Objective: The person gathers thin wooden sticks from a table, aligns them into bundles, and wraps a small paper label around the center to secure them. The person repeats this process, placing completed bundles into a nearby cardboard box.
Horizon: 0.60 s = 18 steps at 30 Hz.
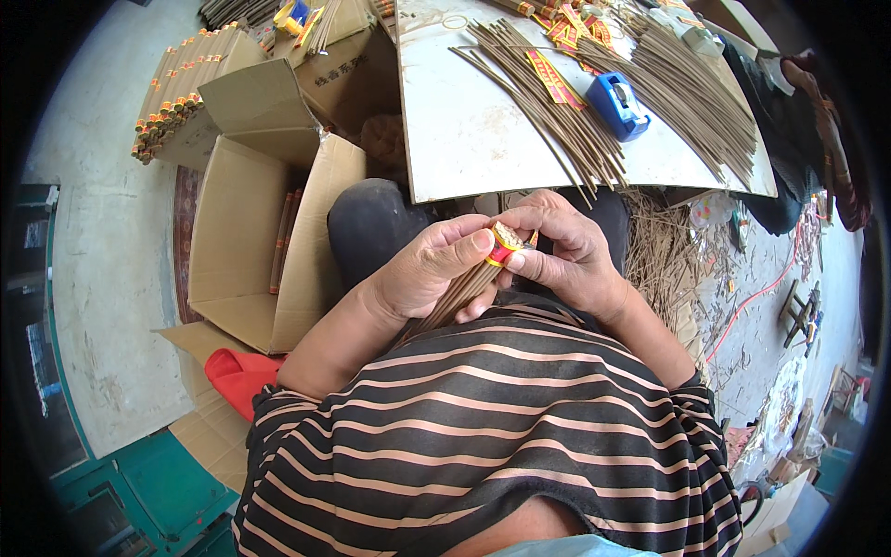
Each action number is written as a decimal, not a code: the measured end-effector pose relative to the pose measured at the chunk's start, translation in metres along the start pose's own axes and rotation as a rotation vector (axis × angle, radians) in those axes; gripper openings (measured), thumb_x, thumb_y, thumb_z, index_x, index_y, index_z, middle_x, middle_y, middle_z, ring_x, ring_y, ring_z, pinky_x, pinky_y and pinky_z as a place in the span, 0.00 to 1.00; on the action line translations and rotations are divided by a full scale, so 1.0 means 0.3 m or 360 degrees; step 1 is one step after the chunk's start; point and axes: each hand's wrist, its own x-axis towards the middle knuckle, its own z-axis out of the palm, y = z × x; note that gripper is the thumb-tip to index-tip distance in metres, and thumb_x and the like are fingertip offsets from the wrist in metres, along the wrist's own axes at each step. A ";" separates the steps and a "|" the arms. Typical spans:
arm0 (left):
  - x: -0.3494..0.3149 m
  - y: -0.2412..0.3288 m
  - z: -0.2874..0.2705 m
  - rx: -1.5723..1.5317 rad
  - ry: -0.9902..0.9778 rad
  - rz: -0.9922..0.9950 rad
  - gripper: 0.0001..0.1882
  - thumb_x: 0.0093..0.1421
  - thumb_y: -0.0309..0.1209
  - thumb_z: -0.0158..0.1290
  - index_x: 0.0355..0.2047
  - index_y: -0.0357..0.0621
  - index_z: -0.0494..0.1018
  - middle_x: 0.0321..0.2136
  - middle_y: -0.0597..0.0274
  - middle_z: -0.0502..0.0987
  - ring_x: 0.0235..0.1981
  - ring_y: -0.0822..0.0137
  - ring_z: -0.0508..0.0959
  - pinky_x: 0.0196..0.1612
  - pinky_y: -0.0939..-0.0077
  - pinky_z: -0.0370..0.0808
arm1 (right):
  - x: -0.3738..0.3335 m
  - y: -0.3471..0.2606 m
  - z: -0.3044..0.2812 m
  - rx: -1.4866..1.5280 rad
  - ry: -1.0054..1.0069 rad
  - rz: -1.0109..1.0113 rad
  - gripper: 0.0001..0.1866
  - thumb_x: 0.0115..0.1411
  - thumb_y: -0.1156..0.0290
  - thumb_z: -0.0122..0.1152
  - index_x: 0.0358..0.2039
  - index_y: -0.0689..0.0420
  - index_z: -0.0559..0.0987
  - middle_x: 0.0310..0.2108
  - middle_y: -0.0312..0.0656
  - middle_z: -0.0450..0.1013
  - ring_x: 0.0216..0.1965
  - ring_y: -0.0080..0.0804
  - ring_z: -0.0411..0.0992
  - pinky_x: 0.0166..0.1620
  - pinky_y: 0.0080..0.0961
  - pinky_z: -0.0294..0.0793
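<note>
Head view shows your two hands meeting just above your lap, in front of your striped shirt (483,418). Your left hand (432,269) is curled around a bundle of incense sticks (469,288), its thumb pressed on the upper end of the bundle. Your right hand (566,251) comes in from the other side and pinches the red and yellow paper band (506,246) wrapped around that same end, fingertips closed on it and touching your left thumb. The bundle slants down toward your body, its lower part hidden behind your left palm.

Just beyond your hands lies a grey board (464,130) used as a worktop. Loose incense sticks (557,111) fan out across it, and a blue tape dispenser (617,104) sits among them, with red and yellow paper strips (552,79) beside it. To your left stands an open cardboard box (251,241) with a few sticks lying inside. Further left, a stack of packed bundles (176,93) rests on another carton. A red cloth (237,376) lies by your left elbow. More sticks lie scattered on the floor (668,260) to your right.
</note>
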 end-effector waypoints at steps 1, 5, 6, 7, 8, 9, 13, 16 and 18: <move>0.002 -0.002 0.001 0.0057 0.0034 0.0027 0.19 0.63 0.42 0.45 0.44 0.38 0.65 0.26 0.57 0.72 0.18 0.74 0.73 0.19 0.87 0.72 | -0.003 0.001 0.009 0.0068 0.0049 0.0037 0.16 0.52 0.67 0.64 0.40 0.60 0.76 0.28 0.37 0.66 0.31 0.25 0.65 0.36 0.20 0.68; 0.001 -0.021 0.002 0.0660 0.0121 0.0285 0.20 0.63 0.42 0.46 0.44 0.37 0.66 0.27 0.60 0.72 0.23 0.75 0.74 0.26 0.85 0.73 | -0.008 0.005 0.020 0.0115 0.0145 0.0076 0.14 0.52 0.68 0.64 0.38 0.60 0.77 0.26 0.36 0.65 0.28 0.23 0.64 0.32 0.18 0.67; 0.000 -0.021 0.008 0.0812 0.0175 0.0320 0.20 0.63 0.42 0.46 0.43 0.36 0.66 0.27 0.61 0.72 0.24 0.76 0.73 0.28 0.85 0.72 | -0.009 -0.004 0.025 0.0177 0.0179 0.0123 0.14 0.52 0.68 0.65 0.38 0.60 0.76 0.25 0.35 0.65 0.27 0.23 0.64 0.31 0.17 0.66; -0.005 -0.022 0.016 0.0965 0.0229 0.0356 0.20 0.63 0.43 0.47 0.43 0.36 0.67 0.27 0.63 0.72 0.26 0.77 0.72 0.30 0.85 0.71 | -0.009 -0.009 0.024 0.0239 0.0215 0.0169 0.14 0.52 0.68 0.65 0.37 0.59 0.76 0.25 0.35 0.65 0.26 0.22 0.64 0.30 0.17 0.66; -0.010 -0.022 0.022 0.1118 0.0282 0.0393 0.21 0.62 0.43 0.47 0.42 0.35 0.67 0.27 0.64 0.71 0.27 0.78 0.71 0.32 0.85 0.71 | -0.009 -0.005 0.020 0.0038 0.0199 0.0049 0.14 0.51 0.68 0.65 0.37 0.59 0.77 0.24 0.34 0.64 0.25 0.21 0.63 0.28 0.17 0.65; -0.014 -0.018 0.016 0.1301 0.0328 0.0403 0.21 0.62 0.44 0.47 0.42 0.35 0.68 0.27 0.66 0.70 0.29 0.79 0.68 0.33 0.86 0.68 | -0.010 -0.005 0.015 -0.0007 0.0203 0.0040 0.14 0.51 0.68 0.65 0.36 0.59 0.77 0.24 0.34 0.64 0.25 0.21 0.63 0.28 0.17 0.65; -0.016 0.009 0.014 0.1241 0.0247 0.0221 0.22 0.63 0.44 0.46 0.42 0.35 0.69 0.31 0.65 0.70 0.32 0.78 0.68 0.35 0.85 0.67 | -0.011 -0.020 0.006 -0.0016 0.0196 0.0085 0.14 0.48 0.65 0.67 0.33 0.58 0.77 0.23 0.35 0.65 0.23 0.24 0.63 0.27 0.19 0.65; -0.007 0.029 0.048 0.1010 0.0218 0.0045 0.23 0.63 0.46 0.44 0.40 0.33 0.68 0.33 0.63 0.73 0.34 0.76 0.71 0.41 0.83 0.69 | -0.017 -0.008 -0.007 -0.0052 0.0187 0.0093 0.15 0.47 0.64 0.69 0.32 0.58 0.77 0.23 0.35 0.65 0.23 0.23 0.62 0.27 0.18 0.64; 0.007 0.028 0.046 0.0870 0.0165 -0.0008 0.22 0.63 0.47 0.45 0.39 0.36 0.68 0.29 0.64 0.72 0.30 0.77 0.71 0.35 0.86 0.69 | -0.019 0.007 -0.019 -0.0061 0.0169 0.0040 0.16 0.46 0.65 0.69 0.33 0.58 0.76 0.24 0.33 0.65 0.24 0.20 0.62 0.27 0.16 0.62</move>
